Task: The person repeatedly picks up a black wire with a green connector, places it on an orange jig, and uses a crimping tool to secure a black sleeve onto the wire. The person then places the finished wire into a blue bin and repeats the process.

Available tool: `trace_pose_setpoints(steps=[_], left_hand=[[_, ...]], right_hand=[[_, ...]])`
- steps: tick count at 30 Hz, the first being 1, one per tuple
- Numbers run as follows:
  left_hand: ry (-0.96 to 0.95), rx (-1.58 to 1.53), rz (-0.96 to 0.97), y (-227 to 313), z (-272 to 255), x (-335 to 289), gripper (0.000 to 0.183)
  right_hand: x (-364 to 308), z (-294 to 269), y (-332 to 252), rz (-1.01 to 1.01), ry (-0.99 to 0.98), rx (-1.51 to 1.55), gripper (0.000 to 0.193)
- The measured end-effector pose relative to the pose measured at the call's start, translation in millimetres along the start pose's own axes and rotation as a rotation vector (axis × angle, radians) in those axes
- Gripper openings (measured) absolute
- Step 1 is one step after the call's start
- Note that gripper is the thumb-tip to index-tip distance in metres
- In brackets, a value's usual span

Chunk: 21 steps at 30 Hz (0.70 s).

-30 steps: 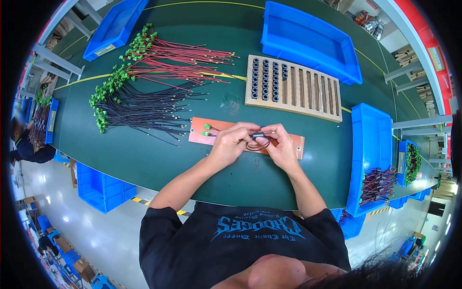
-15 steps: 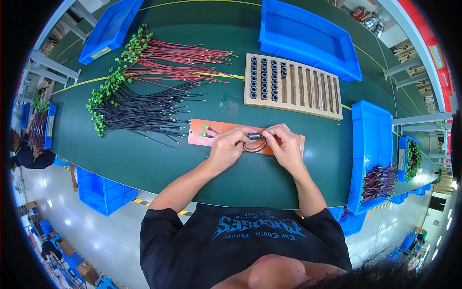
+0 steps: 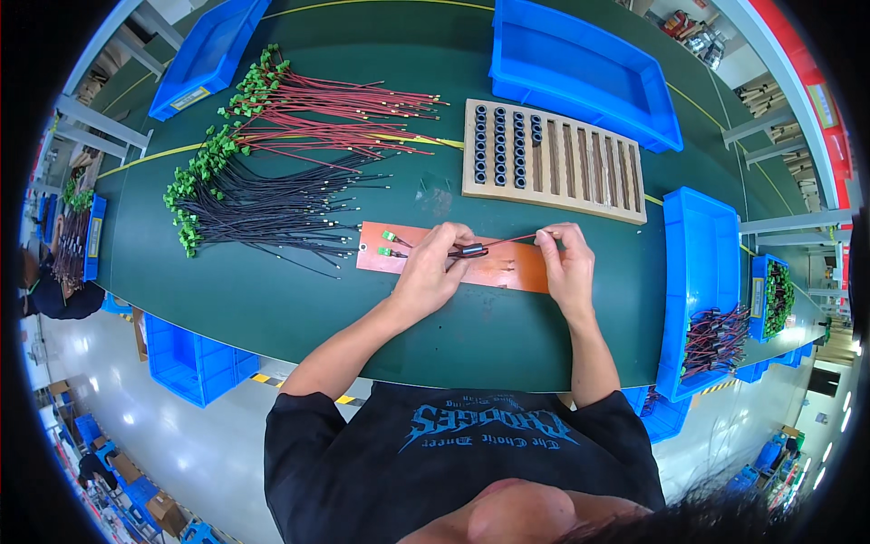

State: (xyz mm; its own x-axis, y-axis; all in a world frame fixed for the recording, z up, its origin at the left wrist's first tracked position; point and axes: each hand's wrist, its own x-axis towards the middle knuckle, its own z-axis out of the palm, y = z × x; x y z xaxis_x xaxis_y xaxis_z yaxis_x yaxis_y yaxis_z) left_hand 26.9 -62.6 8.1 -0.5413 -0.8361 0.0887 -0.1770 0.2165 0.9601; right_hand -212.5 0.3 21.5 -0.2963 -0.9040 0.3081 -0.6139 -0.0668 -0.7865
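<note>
Over an orange-brown board (image 3: 530, 279), my left hand (image 3: 432, 272) pinches a black cylindrical ferrite core (image 3: 472, 250) with wires running through it. My right hand (image 3: 567, 266) grips the end of a red wire (image 3: 509, 241), which stretches straight from the core to its fingertips. Two green connectors (image 3: 387, 243) sit at the board's left end, their short leads passing under my left hand. Dark wire is bunched beside the core; its exact path is partly hidden by my fingers.
Left of the board lie black wires (image 3: 272, 213) and red wires (image 3: 344, 104) with green connectors. A wooden rack (image 3: 580, 163) holds several black cores. Blue bins (image 3: 589, 68) stand behind it; another blue bin (image 3: 693, 245) at the right holds finished-looking wire bundles (image 3: 716, 340).
My right hand has moved right, away from the core, drawing the red wire out straight. The wire loop below the core has shrunk. My left hand stays near its place.
</note>
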Motion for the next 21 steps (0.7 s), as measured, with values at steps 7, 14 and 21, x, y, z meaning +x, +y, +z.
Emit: trace_pose_setpoints(steps=[7, 14, 21], left_hand=[[-0.24, -0.061, 0.122, 14.8, -6.0, 31.5, 0.028], [-0.35, -0.073, 0.012, 4.1, 4.2, 49.7, 0.021], [-0.278, -0.039, 0.05, -1.4, 10.9, 44.4, 0.015]], right_hand=[[-10.9, 2.9, 4.9, -0.089, -0.013, 0.227, 0.004], [-23.2, 9.7, 9.1, 0.043, -0.01, 0.351, 0.008], [-23.4, 18.3, 7.2, 0.137, -0.093, 0.555, 0.012]])
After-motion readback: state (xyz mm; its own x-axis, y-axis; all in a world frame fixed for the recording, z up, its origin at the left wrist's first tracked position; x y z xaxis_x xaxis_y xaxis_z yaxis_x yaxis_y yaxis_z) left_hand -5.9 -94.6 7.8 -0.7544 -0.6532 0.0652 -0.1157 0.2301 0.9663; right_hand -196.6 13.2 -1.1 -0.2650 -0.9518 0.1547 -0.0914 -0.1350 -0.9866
